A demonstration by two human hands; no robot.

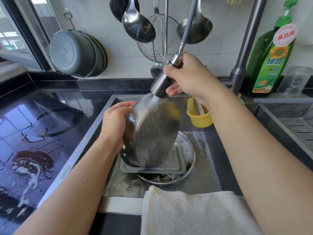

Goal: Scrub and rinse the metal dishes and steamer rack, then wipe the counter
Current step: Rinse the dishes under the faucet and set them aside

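Black, wet counter (33, 133) with soapy streaks and a reddish-brown smear lies left of a steel sink (211, 158), the landmark for everything else. On the white-tiled wall behind the sink hang ladles (138, 26), a wire skimmer (157, 44) and, farther left, stacked grey pans (74, 53).

Over the sink the left hand (115, 122) grips the left rim of a round metal dish (152, 131), fingers curled over its edge, holding it tilted on edge with its underside toward the camera. The right hand (188, 77) is clenched around the pull-out sprayer head (160, 85), whose hose (188, 26) runs up and back; water streams from it onto the top of the dish.

Down in the sink, under the held dish, a rectangular metal tray (176, 165) rests across a round metal bowl (189, 155) that has suds at its near edge. A yellow plastic cup (199, 117) hangs at the sink's back wall. A green detergent bottle (272, 53) and a clear glass (294, 80) stand behind the sink to the right. A pale cloth (186, 212) drapes over the sink's near rim.
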